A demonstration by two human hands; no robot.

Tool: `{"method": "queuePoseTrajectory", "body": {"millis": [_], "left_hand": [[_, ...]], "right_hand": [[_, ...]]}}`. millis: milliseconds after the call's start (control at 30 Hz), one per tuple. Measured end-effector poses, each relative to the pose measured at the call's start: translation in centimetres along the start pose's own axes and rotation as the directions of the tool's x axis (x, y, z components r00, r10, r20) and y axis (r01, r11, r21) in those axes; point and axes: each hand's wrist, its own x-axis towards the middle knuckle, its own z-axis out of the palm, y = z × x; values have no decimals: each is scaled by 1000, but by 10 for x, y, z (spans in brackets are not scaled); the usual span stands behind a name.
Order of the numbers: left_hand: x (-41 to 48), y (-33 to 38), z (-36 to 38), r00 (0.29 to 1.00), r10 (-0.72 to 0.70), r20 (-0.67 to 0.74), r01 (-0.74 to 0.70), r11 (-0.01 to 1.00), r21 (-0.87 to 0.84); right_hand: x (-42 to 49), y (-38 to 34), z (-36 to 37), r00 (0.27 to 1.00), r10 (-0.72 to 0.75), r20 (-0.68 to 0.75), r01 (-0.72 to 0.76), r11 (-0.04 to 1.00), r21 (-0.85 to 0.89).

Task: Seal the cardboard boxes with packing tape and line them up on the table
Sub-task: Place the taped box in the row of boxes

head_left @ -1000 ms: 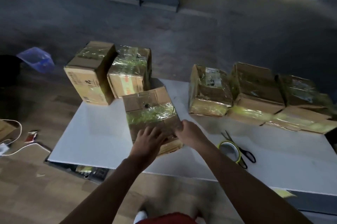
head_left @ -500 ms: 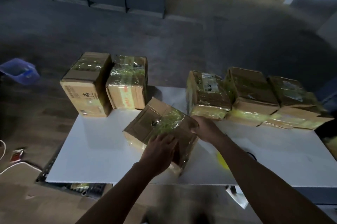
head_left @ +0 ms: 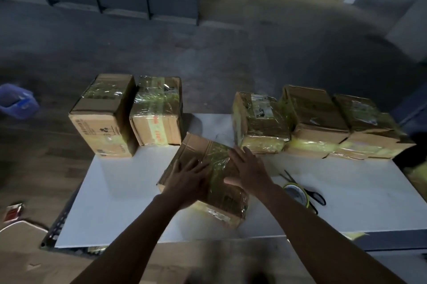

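A taped cardboard box (head_left: 215, 159) lies turned at an angle in the middle of the white table (head_left: 120, 193). My left hand (head_left: 188, 178) lies flat on its top near the left side, fingers spread. My right hand (head_left: 249, 169) presses flat on the top beside it, fingers straight. Two taped boxes (head_left: 104, 115) (head_left: 158, 110) stand side by side at the table's back left. Three more taped boxes (head_left: 258, 119) (head_left: 316, 119) (head_left: 369, 126) sit in a row at the back right. A roll of packing tape (head_left: 297, 193) lies to the right of my right forearm.
Black-handled scissors (head_left: 309, 192) lie next to the tape roll. A blue plastic bin (head_left: 16, 101) sits on the floor at the left. A small red packet (head_left: 13, 212) and a white cable lie on the floor at the lower left. Dark cabinets line the far wall.
The middle box has been rotated and laid at an angle on the table. Both hands moved from gripping its edges to lying flat on its top.
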Motion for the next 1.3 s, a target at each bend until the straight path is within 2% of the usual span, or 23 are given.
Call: {"method": "queuePoseTrajectory", "body": {"millis": [167, 300, 400, 467, 533, 600, 700, 900, 1067, 1167, 1233, 1300], "left_hand": [[2, -33, 3, 958, -280, 67, 281, 960, 2], [3, -19, -3, 907, -420, 34, 417, 885, -208], [-9, 0, 1, 826, -563, 24, 523, 750, -406], [-15, 4, 7, 754, -655, 44, 583, 637, -503], [-16, 3, 8, 742, -663, 99, 610, 605, -511], [-11, 1, 3, 746, -648, 154, 612, 575, -543], [-1, 3, -3, 708, -657, 258, 608, 381, -696], [0, 11, 5, 629, -762, 156, 645, 399, -651], [0, 11, 8, 643, -751, 151, 655, 438, -615], [0, 8, 12, 668, -727, 159, 644, 458, -612], [-1, 5, 12, 673, -717, 181, 635, 434, -639], [0, 1, 12, 676, -706, 210, 618, 388, -683]], "right_hand": [[2, -4, 1, 999, 41, 10, -41, 999, -13], [1, -8, -1, 998, 65, 25, -64, 997, -49], [-1, -8, -9, 998, 50, 24, -49, 998, -47], [-4, -16, -12, 998, 63, 8, -63, 997, 48], [-6, -32, -11, 989, 146, -37, -140, 980, 140], [-5, -48, -4, 969, 226, -102, -214, 970, 117], [1, -64, 7, 948, 297, -116, -290, 954, 75], [7, -83, 20, 900, 393, -188, -385, 920, 78], [10, -84, 28, 891, 403, -209, -382, 914, 135], [3, -73, 28, 905, 353, -237, -320, 933, 166], [-4, -62, 28, 902, 314, -296, -274, 947, 170], [-12, -53, 28, 866, 369, -337, -315, 926, 206]]}}
